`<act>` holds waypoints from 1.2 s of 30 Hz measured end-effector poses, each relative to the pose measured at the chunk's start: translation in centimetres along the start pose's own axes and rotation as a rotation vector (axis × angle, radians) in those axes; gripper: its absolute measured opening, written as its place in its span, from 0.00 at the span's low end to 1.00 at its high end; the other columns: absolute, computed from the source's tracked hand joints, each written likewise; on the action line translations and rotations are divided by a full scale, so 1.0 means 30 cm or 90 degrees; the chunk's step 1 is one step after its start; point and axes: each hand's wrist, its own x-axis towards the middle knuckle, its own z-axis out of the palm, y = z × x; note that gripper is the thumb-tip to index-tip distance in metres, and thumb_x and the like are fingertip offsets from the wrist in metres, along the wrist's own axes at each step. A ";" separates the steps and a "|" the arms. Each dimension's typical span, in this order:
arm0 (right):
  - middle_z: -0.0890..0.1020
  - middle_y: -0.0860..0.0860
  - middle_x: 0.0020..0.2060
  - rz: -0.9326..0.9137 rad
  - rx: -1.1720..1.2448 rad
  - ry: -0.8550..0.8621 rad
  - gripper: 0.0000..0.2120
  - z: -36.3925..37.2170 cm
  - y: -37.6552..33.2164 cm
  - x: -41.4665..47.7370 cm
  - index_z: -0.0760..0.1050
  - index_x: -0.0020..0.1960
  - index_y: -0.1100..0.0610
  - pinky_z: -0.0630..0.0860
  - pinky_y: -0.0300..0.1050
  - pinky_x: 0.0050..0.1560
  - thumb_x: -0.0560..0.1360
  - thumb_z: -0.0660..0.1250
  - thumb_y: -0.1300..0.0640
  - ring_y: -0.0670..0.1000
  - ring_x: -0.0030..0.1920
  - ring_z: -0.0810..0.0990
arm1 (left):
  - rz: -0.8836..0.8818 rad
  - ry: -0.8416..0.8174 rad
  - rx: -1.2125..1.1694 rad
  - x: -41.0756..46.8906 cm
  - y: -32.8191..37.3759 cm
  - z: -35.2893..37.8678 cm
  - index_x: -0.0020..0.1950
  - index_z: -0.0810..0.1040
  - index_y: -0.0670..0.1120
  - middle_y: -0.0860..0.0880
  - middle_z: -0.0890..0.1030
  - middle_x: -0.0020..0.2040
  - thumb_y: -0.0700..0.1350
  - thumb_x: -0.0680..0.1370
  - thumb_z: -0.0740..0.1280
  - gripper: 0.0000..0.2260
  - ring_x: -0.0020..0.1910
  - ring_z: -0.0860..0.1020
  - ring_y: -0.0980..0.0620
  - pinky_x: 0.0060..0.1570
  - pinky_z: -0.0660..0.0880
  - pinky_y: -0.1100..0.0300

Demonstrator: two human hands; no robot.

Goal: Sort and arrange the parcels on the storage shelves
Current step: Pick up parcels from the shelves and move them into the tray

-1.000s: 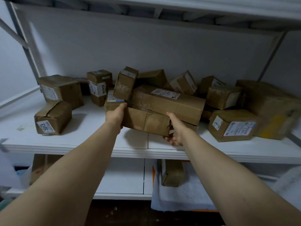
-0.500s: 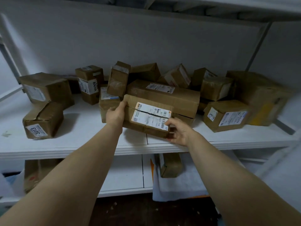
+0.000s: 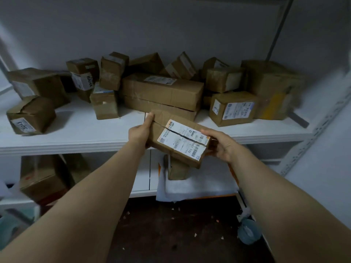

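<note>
Currently parcel held label-up, long axis far-left to near-right; left hand, right hand fingers curled round ends.

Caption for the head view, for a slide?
Left hand and right hand hold a labelled parcel before a shelf of brown boxes.

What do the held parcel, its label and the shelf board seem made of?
Brown box-shaped held parcel: probably cardboard, matte, creased at edges. White barcode label: seemingly paper, split along the flap seam. White shelf board: smooth, painted wood or laminate; cannot tell which.
</note>
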 end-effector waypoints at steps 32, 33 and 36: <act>0.73 0.51 0.33 0.251 -0.280 0.058 0.13 -0.340 0.129 -0.141 0.74 0.40 0.53 0.67 0.36 0.27 0.66 0.71 0.44 0.48 0.30 0.71 | -0.105 -0.134 0.480 -0.265 -0.147 0.211 0.49 0.69 0.39 0.42 0.71 0.42 0.42 0.81 0.59 0.06 0.38 0.70 0.48 0.30 0.70 0.58; 0.75 0.51 0.35 0.260 -0.298 0.064 0.12 -0.337 0.151 -0.132 0.75 0.41 0.53 0.71 0.36 0.28 0.67 0.70 0.45 0.48 0.33 0.74 | -0.114 -0.137 0.496 -0.263 -0.168 0.212 0.49 0.70 0.39 0.43 0.71 0.41 0.42 0.82 0.59 0.07 0.36 0.70 0.48 0.27 0.70 0.58; 0.79 0.53 0.42 0.283 -0.286 0.077 0.10 -0.326 0.245 -0.085 0.77 0.45 0.55 0.78 0.43 0.36 0.70 0.69 0.49 0.51 0.41 0.78 | -0.127 -0.152 0.601 -0.213 -0.263 0.218 0.65 0.71 0.37 0.40 0.76 0.57 0.44 0.82 0.58 0.15 0.53 0.76 0.46 0.39 0.69 0.57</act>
